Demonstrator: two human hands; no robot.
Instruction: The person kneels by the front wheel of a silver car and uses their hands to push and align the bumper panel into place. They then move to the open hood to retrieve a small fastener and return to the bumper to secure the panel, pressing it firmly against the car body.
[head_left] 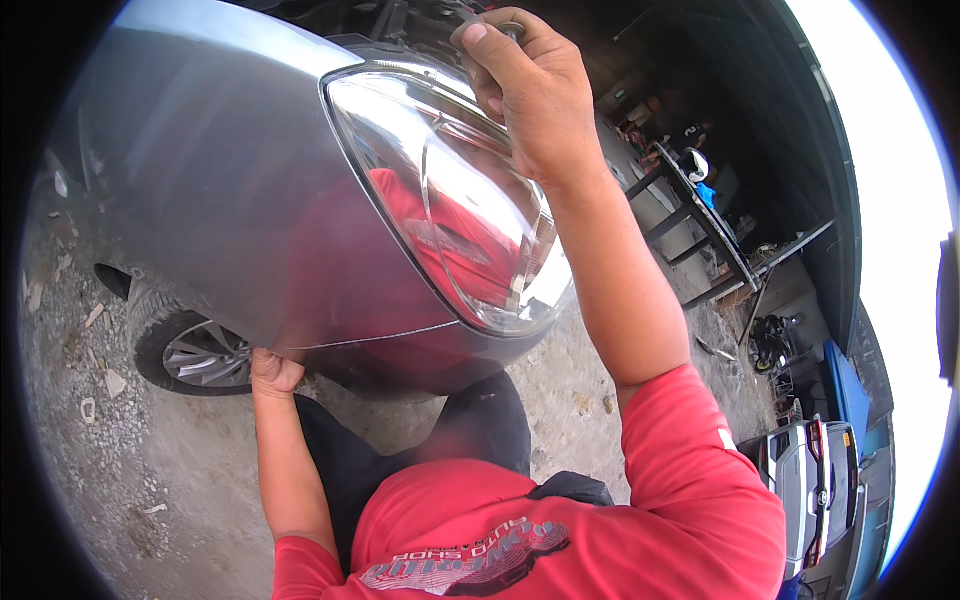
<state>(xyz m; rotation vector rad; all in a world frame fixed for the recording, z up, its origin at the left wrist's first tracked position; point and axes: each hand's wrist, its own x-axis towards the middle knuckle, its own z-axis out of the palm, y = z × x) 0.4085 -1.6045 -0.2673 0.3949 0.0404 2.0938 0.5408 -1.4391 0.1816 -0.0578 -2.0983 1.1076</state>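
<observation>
I have right hand [532, 90] curled around small dark piece [513, 31] near headlight [440, 210]; left hand [275, 372] at grey car body [220, 220] beside wheel [200, 355], grip I can't tell.

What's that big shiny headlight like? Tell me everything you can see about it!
The headlight is large and curved, set into the front corner of the grey car. Its cover looks like clear, glossy plastic, with silvery parts inside and a dark line along its edge. It mirrors the red shirt. The right hand overlaps its upper right in view; I can't tell whether they touch. Glare hides whether it's lit.
</observation>
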